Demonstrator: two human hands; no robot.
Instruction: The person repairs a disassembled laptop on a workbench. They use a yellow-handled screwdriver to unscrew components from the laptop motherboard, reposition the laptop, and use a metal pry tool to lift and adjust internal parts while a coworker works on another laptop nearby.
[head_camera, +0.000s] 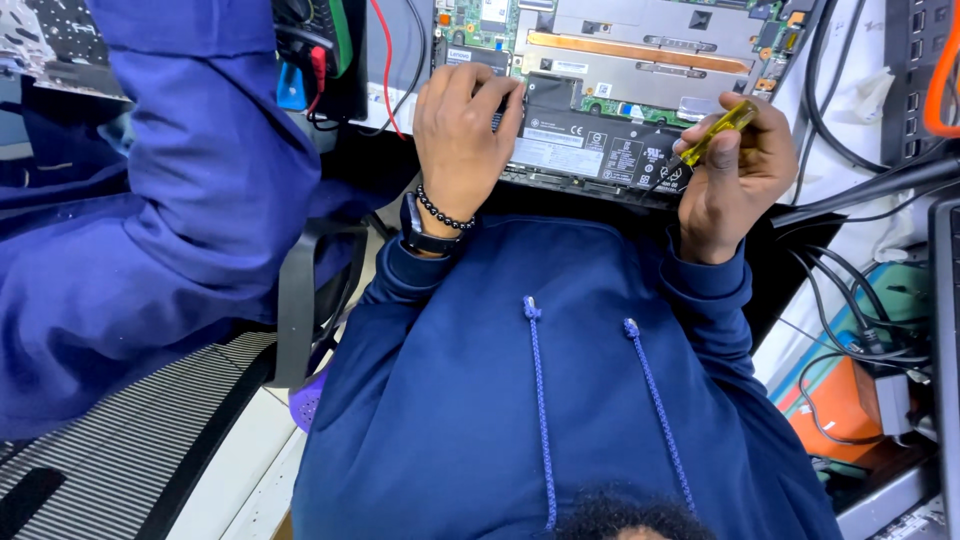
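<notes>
An opened laptop (620, 100) lies on the desk in front of the person, its bottom cover off so the green circuit board, a copper pipe and the long black battery (590, 150) show. The battery runs along the near edge of the laptop, directly between the 2 hands.

The left hand (462, 135) rests palm down on the left end of the battery, fingers curled and pressing on the laptop's inner parts; it grips nothing loose. A black bead bracelet and a dark watch sit at its wrist.

The right hand (735, 170) is at the right end of the battery, closed around a screwdriver (712, 135) with a clear yellow handle. The handle sticks up and to the right past the thumb, and the thin shaft slants down to the left toward the battery's right corner. Whether the tip touches a screw cannot be told.

Both forearms, in dark blue hoodie sleeves, reach straight ahead from the body.

At left sits another person in a blue sleeve (190, 180). Black cables (850, 120) trail at right, beside an orange box (850, 410).
</notes>
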